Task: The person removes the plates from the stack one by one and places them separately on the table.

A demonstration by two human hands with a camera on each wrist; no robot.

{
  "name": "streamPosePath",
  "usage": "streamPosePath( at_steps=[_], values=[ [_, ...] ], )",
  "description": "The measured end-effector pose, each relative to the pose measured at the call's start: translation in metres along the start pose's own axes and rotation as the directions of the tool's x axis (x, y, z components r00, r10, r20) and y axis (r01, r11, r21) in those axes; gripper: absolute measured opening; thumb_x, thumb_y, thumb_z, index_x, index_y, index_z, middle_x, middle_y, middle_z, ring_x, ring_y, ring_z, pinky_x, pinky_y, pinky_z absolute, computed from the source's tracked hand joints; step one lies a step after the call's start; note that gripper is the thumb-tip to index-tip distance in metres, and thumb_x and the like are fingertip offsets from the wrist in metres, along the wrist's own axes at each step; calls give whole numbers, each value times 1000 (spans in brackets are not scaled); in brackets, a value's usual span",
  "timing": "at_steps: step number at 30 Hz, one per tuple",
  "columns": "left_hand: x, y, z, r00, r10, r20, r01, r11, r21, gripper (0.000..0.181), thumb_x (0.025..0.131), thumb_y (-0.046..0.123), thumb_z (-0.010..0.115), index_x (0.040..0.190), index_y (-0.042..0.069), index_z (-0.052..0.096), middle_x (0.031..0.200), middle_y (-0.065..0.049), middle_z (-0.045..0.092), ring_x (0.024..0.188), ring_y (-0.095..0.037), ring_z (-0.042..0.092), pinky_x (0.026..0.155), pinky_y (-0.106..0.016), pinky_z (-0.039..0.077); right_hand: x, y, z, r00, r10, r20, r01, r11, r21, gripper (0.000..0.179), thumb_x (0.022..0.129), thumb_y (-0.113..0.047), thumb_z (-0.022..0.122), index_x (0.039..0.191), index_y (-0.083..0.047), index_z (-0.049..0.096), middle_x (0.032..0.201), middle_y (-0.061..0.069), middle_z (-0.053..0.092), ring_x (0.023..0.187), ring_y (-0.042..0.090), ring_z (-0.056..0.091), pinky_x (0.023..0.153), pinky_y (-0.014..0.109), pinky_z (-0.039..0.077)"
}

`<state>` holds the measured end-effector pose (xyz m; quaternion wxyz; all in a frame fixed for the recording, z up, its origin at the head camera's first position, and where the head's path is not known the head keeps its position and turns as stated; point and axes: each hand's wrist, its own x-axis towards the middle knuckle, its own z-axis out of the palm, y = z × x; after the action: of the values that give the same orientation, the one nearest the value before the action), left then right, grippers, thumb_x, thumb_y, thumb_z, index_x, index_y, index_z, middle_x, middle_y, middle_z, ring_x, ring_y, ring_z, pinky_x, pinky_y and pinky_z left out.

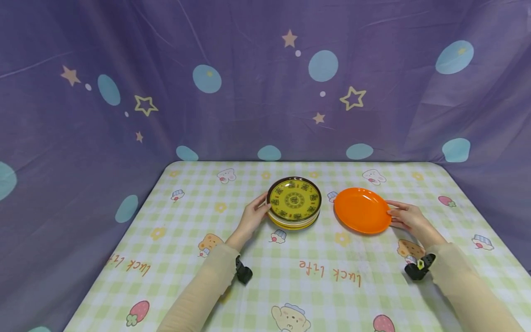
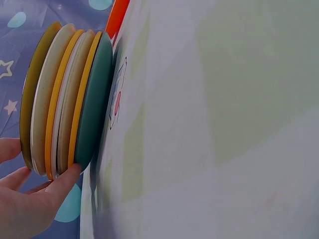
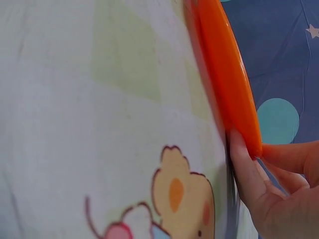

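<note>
A stack of several plates (image 1: 294, 199) stands mid-table, topped by an olive-green plate with a dark rim and dark pattern. In the left wrist view its edges show cream, yellow and, at the bottom, a teal plate (image 2: 94, 104). My left hand (image 1: 252, 216) holds the stack at its left side, thumb by the top rim and fingers against the lower edges. To the right of the stack is a flat orange plate (image 1: 362, 210). My right hand (image 1: 410, 220) pinches its right rim, with one finger beneath it in the right wrist view.
A green-and-white checked tablecloth (image 1: 257, 295) with cartoon prints covers the table. Behind and to the sides hangs a purple curtain (image 1: 257, 120) with stars and blue spots. Black wrist devices (image 1: 244, 272) sit at both cuffs.
</note>
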<state>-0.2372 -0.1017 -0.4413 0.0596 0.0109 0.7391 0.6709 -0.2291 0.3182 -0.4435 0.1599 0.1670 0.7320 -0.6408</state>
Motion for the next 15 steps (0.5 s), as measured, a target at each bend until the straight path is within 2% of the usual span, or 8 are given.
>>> streamPosePath(
  at_steps=[4, 6, 8, 15],
  values=[
    [1, 0, 0, 1000, -6, 3, 6, 1000, -2, 46, 88, 9, 51, 133, 11, 40, 139, -9, 34, 116, -28, 45, 86, -29, 47, 1, 0, 1, 1000, 11, -20, -11, 1000, 2, 57, 89, -4, 47, 139, -1, 20, 70, -11, 58, 66, 9, 61, 69, 29, 54],
    [5, -7, 0, 1000, -1, -4, 1, 1000, -2, 46, 88, 10, 52, 133, 13, 41, 139, -8, 35, 115, -26, 46, 85, -28, 48, 2, 0, 1, 999, 10, -30, -11, 1000, -4, 57, 89, -4, 47, 139, 0, 20, 70, -11, 58, 65, 9, 61, 69, 29, 54],
    [5, -7, 0, 1000, 8, -10, -8, 1000, 4, 46, 88, 11, 51, 132, 13, 42, 138, -8, 36, 115, -26, 47, 85, -28, 48, 2, 1, 1, 999, 5, -42, -5, 1000, -14, 56, 89, -4, 47, 138, 0, 22, 70, -11, 58, 65, 9, 61, 69, 29, 54],
    [6, -8, 0, 1000, 10, -10, -10, 1000, -2, 46, 88, 12, 52, 132, 14, 42, 138, -7, 36, 115, -25, 47, 85, -27, 48, 3, 4, 2, 995, -49, -92, 43, 997, -71, 52, 88, -4, 46, 135, 6, 26, 70, -12, 57, 64, 7, 61, 68, 29, 54]
  ],
)
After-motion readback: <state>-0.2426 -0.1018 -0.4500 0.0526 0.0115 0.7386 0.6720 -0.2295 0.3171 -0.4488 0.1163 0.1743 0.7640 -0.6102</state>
